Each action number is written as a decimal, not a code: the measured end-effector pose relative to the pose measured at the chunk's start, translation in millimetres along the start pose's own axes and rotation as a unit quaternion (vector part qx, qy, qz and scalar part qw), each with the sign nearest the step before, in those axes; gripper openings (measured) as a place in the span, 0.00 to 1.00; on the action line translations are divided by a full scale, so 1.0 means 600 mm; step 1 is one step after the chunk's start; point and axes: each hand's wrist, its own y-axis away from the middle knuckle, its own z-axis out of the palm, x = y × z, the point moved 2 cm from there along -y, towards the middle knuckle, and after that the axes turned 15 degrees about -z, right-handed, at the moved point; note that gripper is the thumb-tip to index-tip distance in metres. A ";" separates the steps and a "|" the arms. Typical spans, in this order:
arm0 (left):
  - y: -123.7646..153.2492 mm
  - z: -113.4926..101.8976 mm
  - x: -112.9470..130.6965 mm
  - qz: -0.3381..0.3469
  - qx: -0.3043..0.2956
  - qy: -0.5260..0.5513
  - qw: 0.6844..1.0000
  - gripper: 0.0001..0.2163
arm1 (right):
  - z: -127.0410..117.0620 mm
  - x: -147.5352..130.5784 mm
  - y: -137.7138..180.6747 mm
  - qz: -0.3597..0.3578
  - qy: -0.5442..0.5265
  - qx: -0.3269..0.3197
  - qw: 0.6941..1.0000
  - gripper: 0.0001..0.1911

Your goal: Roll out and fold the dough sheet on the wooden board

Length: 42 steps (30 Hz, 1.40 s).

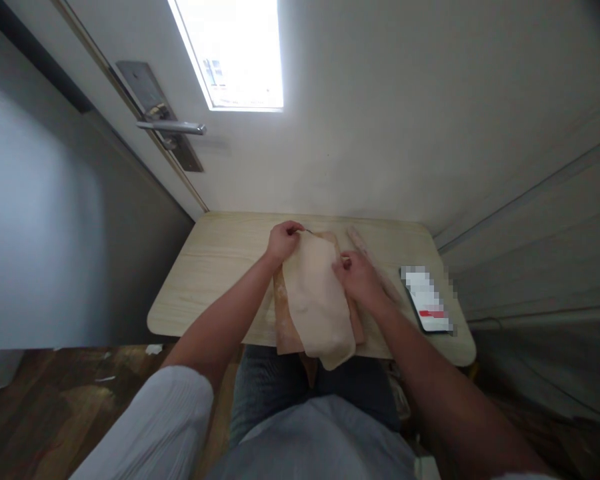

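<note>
A long sheet of pale dough (317, 300) lies on a wooden board (286, 327) on a small light-wood table (215, 267); its near end hangs over the table's front edge. My left hand (283, 241) pinches the sheet's far left corner. My right hand (357, 277) rests on the sheet's right edge, fingers curled on it. A wooden rolling pin (367, 253) lies just right of my right hand, angled away from me.
A phone (427, 300) with a lit screen lies at the table's right side. A white door with a metal lever handle (170, 127) stands behind the table, with a bright window above. Dark wood floor lies to the left.
</note>
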 end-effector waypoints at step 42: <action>0.384 -0.128 -0.049 0.092 0.003 -0.431 0.898 0.34 | 0.019 0.023 0.037 0.061 -0.311 0.099 0.943 0.18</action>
